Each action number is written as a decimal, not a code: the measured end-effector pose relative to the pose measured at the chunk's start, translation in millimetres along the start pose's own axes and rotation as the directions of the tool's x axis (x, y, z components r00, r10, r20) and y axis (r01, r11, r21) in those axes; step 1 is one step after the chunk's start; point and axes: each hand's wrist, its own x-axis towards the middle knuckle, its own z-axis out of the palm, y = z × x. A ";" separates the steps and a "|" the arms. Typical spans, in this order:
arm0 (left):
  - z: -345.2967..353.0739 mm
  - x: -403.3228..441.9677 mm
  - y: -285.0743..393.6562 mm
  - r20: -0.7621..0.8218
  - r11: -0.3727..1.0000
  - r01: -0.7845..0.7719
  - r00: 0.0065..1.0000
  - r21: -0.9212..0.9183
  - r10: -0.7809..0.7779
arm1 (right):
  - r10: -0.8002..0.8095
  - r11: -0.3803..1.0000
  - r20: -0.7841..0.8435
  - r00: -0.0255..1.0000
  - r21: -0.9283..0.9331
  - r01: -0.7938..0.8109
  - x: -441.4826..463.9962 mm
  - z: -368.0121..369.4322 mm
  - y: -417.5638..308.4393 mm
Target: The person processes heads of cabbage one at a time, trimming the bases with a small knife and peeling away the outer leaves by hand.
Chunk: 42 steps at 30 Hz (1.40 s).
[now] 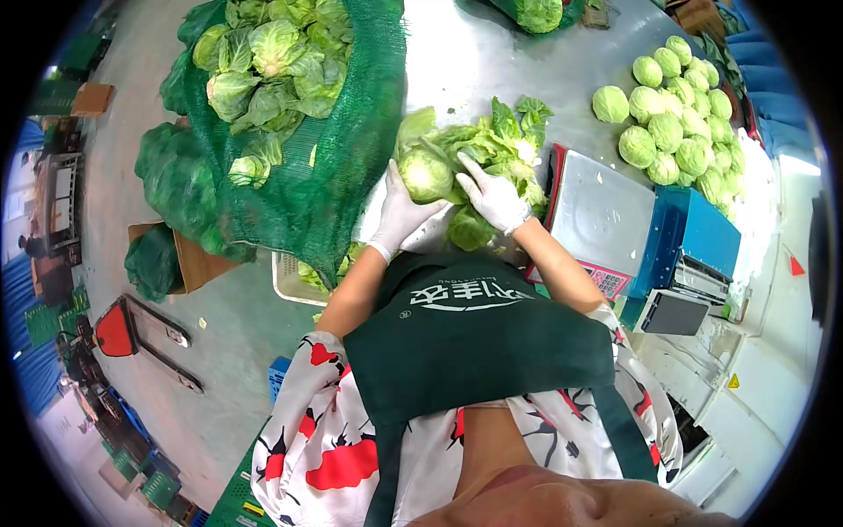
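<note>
A pale green cabbage (426, 176) with a large loose outer leaf sits on the metal table, between my two white-gloved hands. My left hand (404, 213) curves around its left and near side, thumb stretched below it. On the other side, my right hand (494, 197) has its fingertips against the cabbage's right edge, where it meets the loose leaves. Those loose green leaves (505, 145) lie piled behind and to the right of the cabbage. The fingers' undersides are hidden.
At left, a green mesh sack (307, 189) holds untrimmed cabbages (277, 53). A scale (606, 206) stands right of my hands, beside a blue machine (702, 233). Trimmed cabbages (665, 132) are heaped at back right. A white basket (290, 279) with leaves sits below the sack. A pallet jack (118, 329) is on the floor.
</note>
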 end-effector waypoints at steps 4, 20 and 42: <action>6.3 10.4 2.7 0.023 0.991 0.130 0.991 -0.016 -0.130 | -0.066 0.992 0.163 0.984 -0.094 0.082 19.2 2.9 -9.8; 7.7 12.2 9.6 -0.007 0.997 0.068 0.998 0.036 -0.068 | 0.242 0.970 0.164 0.956 -0.078 -0.232 90.3 29.6 39.7; 17.4 7.5 12.6 0.095 0.991 0.088 0.991 0.101 -0.097 | 0.118 0.990 0.007 0.993 -0.077 -0.117 13.9 -12.7 25.3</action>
